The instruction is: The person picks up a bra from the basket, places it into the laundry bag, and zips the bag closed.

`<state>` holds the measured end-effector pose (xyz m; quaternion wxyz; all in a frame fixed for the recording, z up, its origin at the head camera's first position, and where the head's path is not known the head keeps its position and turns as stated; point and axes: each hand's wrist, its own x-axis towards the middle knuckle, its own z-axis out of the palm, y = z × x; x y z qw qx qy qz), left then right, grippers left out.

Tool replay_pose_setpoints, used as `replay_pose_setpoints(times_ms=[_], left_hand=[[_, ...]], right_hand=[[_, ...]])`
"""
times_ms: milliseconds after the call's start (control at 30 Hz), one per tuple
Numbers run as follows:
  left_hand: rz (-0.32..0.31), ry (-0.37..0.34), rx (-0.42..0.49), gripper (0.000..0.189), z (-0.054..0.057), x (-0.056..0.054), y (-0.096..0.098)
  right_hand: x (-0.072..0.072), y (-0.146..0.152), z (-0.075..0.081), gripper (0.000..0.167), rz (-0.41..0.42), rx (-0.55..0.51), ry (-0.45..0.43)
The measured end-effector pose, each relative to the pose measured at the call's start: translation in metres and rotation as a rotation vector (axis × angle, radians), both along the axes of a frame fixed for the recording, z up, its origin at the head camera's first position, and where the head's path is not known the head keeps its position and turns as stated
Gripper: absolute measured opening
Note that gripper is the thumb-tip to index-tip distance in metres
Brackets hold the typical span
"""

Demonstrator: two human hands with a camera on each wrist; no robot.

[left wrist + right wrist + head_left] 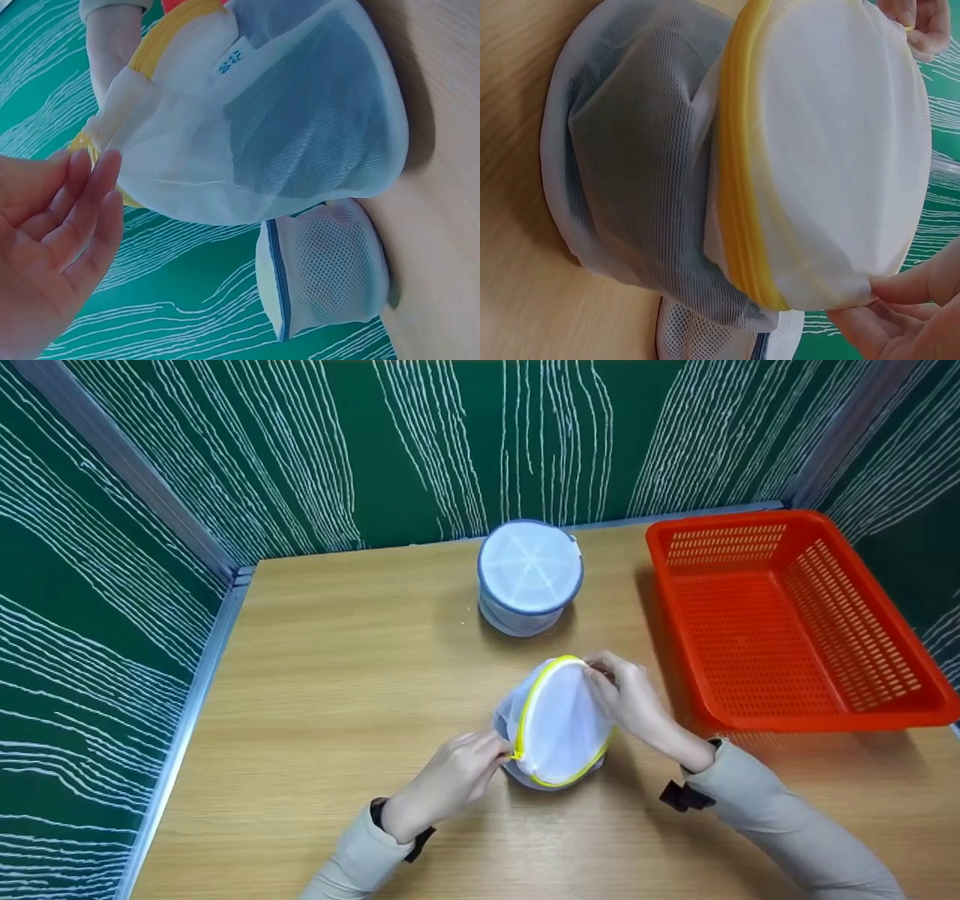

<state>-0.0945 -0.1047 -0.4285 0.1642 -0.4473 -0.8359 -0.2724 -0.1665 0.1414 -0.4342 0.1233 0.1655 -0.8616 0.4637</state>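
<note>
A white mesh laundry bag (pixel 566 724) with a yellow zipper stands on the table in front of the person, its round top tilted toward the person. Through its mesh, a dark grey cloth (pixel 300 112) shows inside. My left hand (pixel 456 774) pinches the yellow zipper pull (pixel 516 755) at the left edge of the top. On the far right side of the rim, my right hand (pixel 630 701) pinches the edge between thumb and fingers. A small white tag (pixel 231 60) with blue print sits on the bag's side.
Behind the bag stands a second round mesh bag (pixel 529 568) with blue trim. A red plastic basket (pixel 750 645) is at the right. Green panels (pixel 420 450) with white lines border the wooden table (pixel 337 675) at the back and sides.
</note>
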Motion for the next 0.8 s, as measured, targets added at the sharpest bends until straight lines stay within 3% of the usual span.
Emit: replay_pose_setpoints(times_ms=[67,167,267,400,500,600,800], left_hand=[[0.010,-0.057,0.007,0.004,-0.001,0.000,0.000],[0.067,-0.226,0.052,0.005,-0.004,0.000,0.002],[0.138,-0.484,0.147,0.007,-0.006,0.000,0.005],[0.198,-0.854,0.367,0.009,-0.008,0.000,0.007],[0.226,-1.048,0.532,0.014,-0.011,-0.001,0.008],[0.252,-1.138,0.643,0.024,-0.015,-0.001,0.011],[0.251,-1.208,0.792,0.034,-0.026,-0.002,0.016]], right_hand=[[-0.001,0.001,0.001,0.009,-0.004,-0.009,-0.037],[-0.003,0.005,0.004,0.012,-0.013,-0.014,-0.101],[-0.004,0.009,0.005,0.016,-0.010,-0.018,-0.149],[-0.002,0.015,0.002,0.021,0.017,-0.039,-0.210],[0.001,0.020,-0.001,0.025,0.017,-0.036,-0.251],[0.006,0.025,-0.004,0.027,0.007,-0.023,-0.283],[0.017,0.029,-0.007,0.028,-0.022,-0.078,-0.328]])
